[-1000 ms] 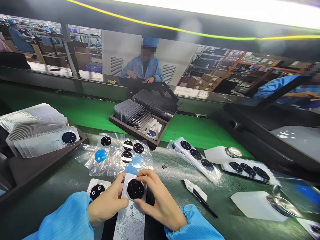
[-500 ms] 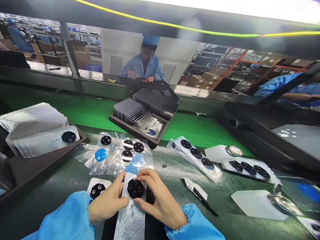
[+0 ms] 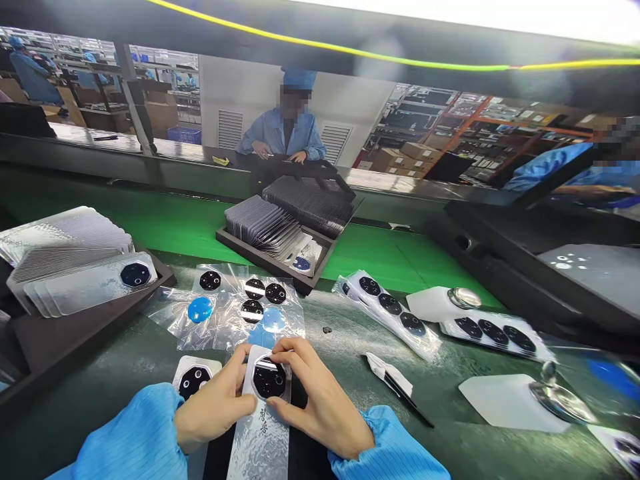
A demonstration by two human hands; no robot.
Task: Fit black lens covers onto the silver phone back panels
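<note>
Silvery panel (image 3: pixel 260 440) at near side, between both hands | left hand (image 3: pixel 213 410): gripping its left edge | right hand (image 3: pixel 327 410): thumb and fingers curled about the black disc (image 3: pixel 269 379) on its top end | bottle (image 3: pixel 505 401) right, on worktop (image 3: pixel 345 360) | clear film (image 3: pixel 227 325) beyond | tray (image 3: pixel 306 285) farther | person (image 3: pixel 287 137) opposite

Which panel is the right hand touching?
The bottom-centre silvery panel: the right hand touches its black disc, but neither the panel beside the left hand nor stacked panels.
</note>
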